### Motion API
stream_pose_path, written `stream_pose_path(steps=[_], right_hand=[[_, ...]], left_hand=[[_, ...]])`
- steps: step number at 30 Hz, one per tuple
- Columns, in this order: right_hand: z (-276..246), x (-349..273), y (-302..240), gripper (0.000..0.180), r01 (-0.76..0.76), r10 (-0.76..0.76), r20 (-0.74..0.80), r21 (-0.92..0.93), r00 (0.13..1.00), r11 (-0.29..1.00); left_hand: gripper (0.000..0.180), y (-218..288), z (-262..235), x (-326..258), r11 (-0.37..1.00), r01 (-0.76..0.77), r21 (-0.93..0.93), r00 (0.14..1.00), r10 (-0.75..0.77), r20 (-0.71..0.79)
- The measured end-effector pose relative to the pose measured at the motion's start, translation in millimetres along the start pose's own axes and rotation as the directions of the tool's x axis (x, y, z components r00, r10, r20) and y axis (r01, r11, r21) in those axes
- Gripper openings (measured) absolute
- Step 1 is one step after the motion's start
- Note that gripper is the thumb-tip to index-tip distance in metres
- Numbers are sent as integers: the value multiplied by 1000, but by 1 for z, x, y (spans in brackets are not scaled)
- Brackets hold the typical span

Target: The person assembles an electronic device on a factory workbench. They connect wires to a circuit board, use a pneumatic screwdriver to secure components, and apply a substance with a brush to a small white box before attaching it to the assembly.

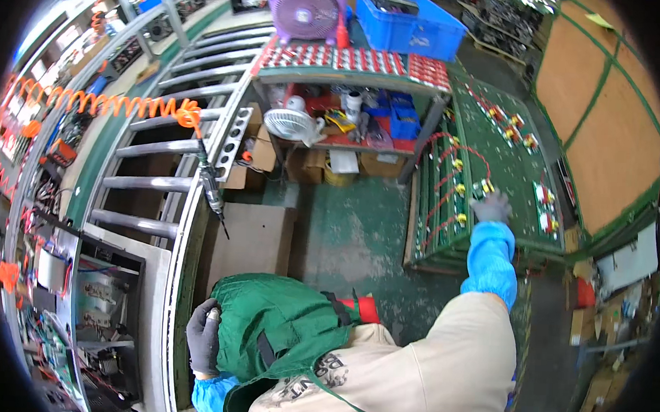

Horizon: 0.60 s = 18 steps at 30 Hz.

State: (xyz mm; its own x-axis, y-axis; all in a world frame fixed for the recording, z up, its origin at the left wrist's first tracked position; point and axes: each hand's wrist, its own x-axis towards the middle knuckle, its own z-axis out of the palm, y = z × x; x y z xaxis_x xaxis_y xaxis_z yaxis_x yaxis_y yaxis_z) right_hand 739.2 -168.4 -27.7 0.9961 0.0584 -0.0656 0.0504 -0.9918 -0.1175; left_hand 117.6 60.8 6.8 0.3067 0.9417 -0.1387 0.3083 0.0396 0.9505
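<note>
The right hand (pixel 492 207), in a grey glove with a blue sleeve cover, reaches out at two o'clock, fingers curled on a small yellow-and-white component (pixel 484 188) on the slanted green rack of red-wired parts (pixel 494 161). The left hand (pixel 204 337), grey-gloved, sits at seven o'clock, closed around a small pale cylindrical object (pixel 212 316) beside the green apron (pixel 273 329). At ten o'clock a pneumatic screwdriver (pixel 211 186) hangs from an orange coiled hose (pixel 106 104) over the roller conveyor (pixel 163 147). A white fan (pixel 289 123) stands at twelve o'clock.

Bright, even overhead light, soft shadows; strong fisheye bending, black corners, slight blur toward the rim
</note>
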Motion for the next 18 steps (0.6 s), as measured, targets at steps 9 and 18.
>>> stream_pose_path(steps=[9,18], right_hand=[[21,45,29,90,12,-6,113,-58,994,998],[17,34,-16,41,19,-191,25,974,981,225]], left_hand=[[30,8,-13,-6,1000,-24,12,995,25,-93],[28,6,-22,-12,995,-22,-98,993,10,-120]])
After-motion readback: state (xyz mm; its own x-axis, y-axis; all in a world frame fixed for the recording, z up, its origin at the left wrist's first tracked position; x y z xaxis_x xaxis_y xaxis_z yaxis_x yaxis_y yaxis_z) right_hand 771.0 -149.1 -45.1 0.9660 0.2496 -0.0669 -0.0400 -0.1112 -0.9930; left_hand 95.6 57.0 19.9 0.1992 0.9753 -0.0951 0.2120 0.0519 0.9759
